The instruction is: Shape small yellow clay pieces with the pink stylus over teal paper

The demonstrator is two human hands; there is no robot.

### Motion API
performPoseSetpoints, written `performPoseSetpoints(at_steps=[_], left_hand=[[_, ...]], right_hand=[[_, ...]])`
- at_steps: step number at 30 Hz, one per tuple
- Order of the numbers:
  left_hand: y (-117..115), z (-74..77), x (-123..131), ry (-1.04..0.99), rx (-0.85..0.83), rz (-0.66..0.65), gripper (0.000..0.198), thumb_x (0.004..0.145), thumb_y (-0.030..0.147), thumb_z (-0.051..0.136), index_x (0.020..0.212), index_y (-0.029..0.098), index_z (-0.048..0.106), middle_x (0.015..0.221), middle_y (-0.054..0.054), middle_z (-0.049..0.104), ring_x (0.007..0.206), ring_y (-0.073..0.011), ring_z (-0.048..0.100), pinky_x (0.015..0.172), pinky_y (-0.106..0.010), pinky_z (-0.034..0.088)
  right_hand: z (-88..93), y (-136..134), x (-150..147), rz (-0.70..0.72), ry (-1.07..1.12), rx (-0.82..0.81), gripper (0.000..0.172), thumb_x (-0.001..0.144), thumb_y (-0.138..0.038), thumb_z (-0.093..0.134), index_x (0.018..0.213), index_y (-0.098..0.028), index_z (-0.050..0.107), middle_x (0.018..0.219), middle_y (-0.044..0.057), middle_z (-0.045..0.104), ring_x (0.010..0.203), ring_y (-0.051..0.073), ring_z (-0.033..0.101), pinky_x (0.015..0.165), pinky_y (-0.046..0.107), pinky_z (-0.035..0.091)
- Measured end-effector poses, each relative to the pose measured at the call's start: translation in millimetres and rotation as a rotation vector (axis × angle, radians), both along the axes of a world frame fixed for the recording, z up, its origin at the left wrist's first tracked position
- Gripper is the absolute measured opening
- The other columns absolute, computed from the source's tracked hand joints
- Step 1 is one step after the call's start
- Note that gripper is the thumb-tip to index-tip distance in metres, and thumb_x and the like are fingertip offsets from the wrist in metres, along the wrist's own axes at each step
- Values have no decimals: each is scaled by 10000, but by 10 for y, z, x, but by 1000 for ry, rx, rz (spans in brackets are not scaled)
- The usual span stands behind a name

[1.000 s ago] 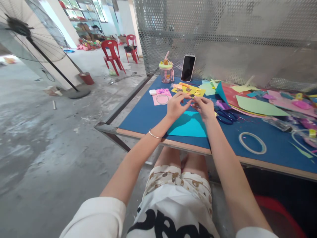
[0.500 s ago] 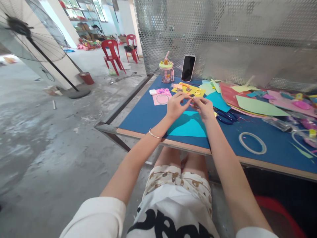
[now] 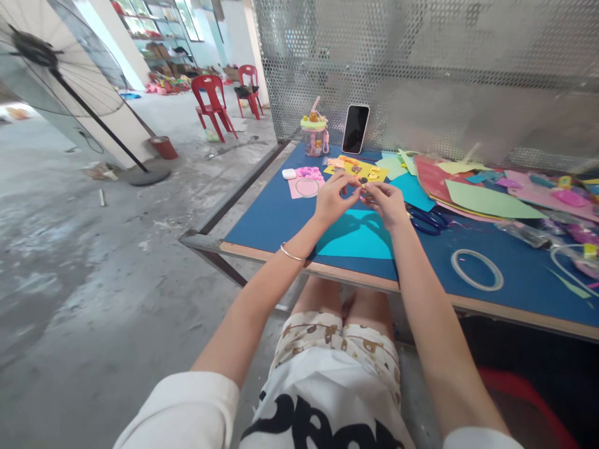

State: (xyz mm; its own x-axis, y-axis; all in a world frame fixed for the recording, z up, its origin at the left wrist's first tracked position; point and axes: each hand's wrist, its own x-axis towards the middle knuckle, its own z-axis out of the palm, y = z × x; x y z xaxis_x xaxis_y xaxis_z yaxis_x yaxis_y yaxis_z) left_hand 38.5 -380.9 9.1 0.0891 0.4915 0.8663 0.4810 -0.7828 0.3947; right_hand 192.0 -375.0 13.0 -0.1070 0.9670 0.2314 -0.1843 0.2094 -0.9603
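Note:
My left hand (image 3: pixel 333 198) and my right hand (image 3: pixel 385 201) meet fingertip to fingertip above the table. Both are closed in a pinch around a tiny yellowish piece (image 3: pixel 363 186), mostly hidden by the fingers; its kind cannot be made out. Below them lies a bright blue sheet of paper (image 3: pixel 358 240). Just beyond the hands is a yellow sheet (image 3: pixel 381 175) bearing small orange, brown and yellow shaped pieces. To the left, a pink sheet (image 3: pixel 294 189) carries a clear ring and a cluster of pink-purple pieces (image 3: pixel 310 173), with a white case (image 3: pixel 289 174) alongside.
Dark blue-handled scissors (image 3: pixel 428 221) lie right of my right hand. A clear cup with a straw (image 3: pixel 314 138) and a propped phone (image 3: pixel 356 129) stand at the back. Coloured sheets (image 3: pixel 491 198) pile up at right, behind a roll of tape (image 3: pixel 477 270). A perforated metal panel (image 3: pixel 421 75) rises behind.
My right hand has shifted very slightly to the right, its fingers turning a little. My left hand stays almost where it was, still pinching.

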Motion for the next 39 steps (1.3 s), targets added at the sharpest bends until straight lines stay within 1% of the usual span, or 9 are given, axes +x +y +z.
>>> performPoseSetpoints(at_steps=[3, 8, 16, 22, 26, 30, 34, 39], left_hand=[[13, -1, -2, -16, -15, -41, 107, 829, 272, 602, 845, 168, 623, 870, -28, 603, 582, -66, 479, 572, -202, 424], [42, -18, -10, -40, -50, -83, 179, 815, 284, 626, 959, 180, 605, 866, -22, 589, 561, -57, 485, 561, -204, 439], [26, 2, -5, -60, -50, -99, 102, 816, 256, 628, 841, 161, 651, 878, -33, 597, 579, -49, 485, 545, -183, 429], [25, -2, -4, -44, -52, -86, 82, 812, 238, 628, 852, 169, 647, 872, -29, 601, 583, -51, 489, 537, -178, 427], [33, -27, 5, -54, -62, -63, 89, 805, 232, 632, 874, 175, 628, 865, -14, 602, 578, -48, 487, 538, -178, 429], [34, -37, 26, -75, -110, -75, 118, 797, 259, 647, 874, 174, 621, 884, -18, 624, 586, -47, 509, 537, -173, 434], [13, -17, 44, -158, -182, -71, 146, 804, 284, 643, 905, 179, 632, 886, -24, 660, 613, -56, 546, 529, -167, 435], [-7, 18, 53, -257, -262, -89, 122, 791, 281, 652, 853, 177, 664, 879, -30, 691, 616, -68, 564, 525, -178, 435]], right_hand=[[5, -4, 10, -1, -1, 20, 274, 594, -436, 785, 736, -214, 709, 673, -11, 659, 596, 108, 600, 660, 272, 544], [12, -4, 14, -19, 10, 13, 259, 598, -427, 781, 730, -219, 702, 670, -21, 649, 603, 104, 602, 677, 274, 546], [-6, 16, 19, -9, -23, 25, 306, 582, -455, 784, 745, -209, 701, 648, -11, 652, 587, 115, 610, 652, 277, 547], [-4, 17, 15, -4, -27, 28, 287, 585, -444, 781, 733, -212, 699, 657, -14, 654, 586, 111, 607, 648, 272, 547], [2, 3, 1, -42, 13, 29, 269, 589, -432, 779, 720, -216, 687, 672, -22, 656, 584, 101, 602, 649, 265, 546], [9, -16, -17, -68, 48, 41, 277, 593, -446, 774, 737, -228, 682, 691, -30, 660, 590, 101, 604, 673, 277, 551], [21, -35, -34, -57, 47, 64, 277, 578, -440, 791, 729, -228, 696, 719, -24, 673, 583, 98, 603, 677, 281, 555], [18, -31, -45, -76, 21, 83, 309, 559, -477, 795, 711, -228, 693, 723, -12, 678, 618, 119, 619, 676, 290, 563]])
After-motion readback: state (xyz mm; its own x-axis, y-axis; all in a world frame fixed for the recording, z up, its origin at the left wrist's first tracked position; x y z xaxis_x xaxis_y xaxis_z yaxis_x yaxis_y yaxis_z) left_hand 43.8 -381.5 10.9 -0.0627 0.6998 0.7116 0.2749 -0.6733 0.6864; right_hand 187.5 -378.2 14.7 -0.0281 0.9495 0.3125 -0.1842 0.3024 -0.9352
